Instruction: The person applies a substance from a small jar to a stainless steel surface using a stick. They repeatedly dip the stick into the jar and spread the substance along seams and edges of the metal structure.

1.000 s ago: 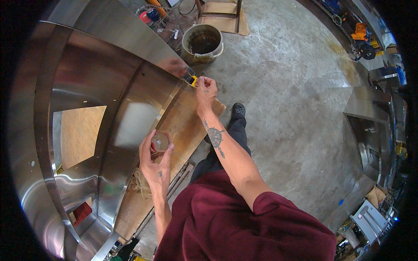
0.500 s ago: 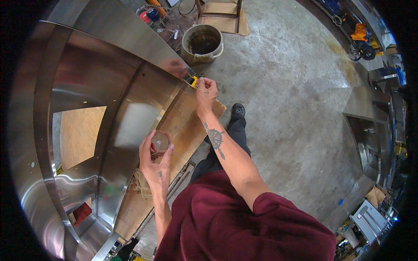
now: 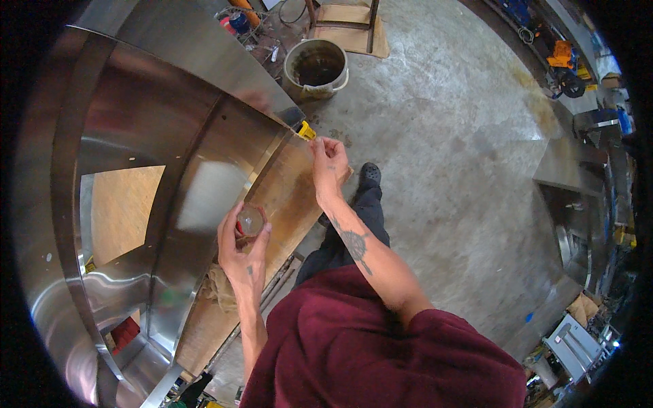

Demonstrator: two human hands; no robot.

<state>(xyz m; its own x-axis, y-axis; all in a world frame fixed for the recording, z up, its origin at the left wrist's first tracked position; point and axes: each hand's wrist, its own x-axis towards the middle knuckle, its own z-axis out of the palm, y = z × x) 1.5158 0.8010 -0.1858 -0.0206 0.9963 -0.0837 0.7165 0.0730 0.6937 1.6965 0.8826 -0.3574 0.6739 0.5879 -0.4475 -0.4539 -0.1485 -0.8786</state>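
Observation:
My left hand (image 3: 246, 253) is curled around a small round clear container (image 3: 249, 222) with a bit of red at its side, above the wooden board (image 3: 235, 313). My right hand (image 3: 328, 163) is closed in a pinch beside the corner of a large stainless steel panel structure (image 3: 156, 122). Just past its fingertips, at that corner, is a small yellow piece (image 3: 307, 130). Whether the fingers grip that piece or something thin beside it is too small to make out.
Beyond the corner stands a bucket (image 3: 316, 68) with dark contents. Behind it is a wooden chair-like frame (image 3: 343, 30). A crumpled tan cloth (image 3: 219, 289) lies on the board. Another steel unit (image 3: 568, 204) stands at the right, on the concrete floor (image 3: 462, 170).
My right hand has drawn slightly back toward me and right from the panel corner. The yellow piece looks turned and shifted slightly right. My left hand keeps its place with the container.

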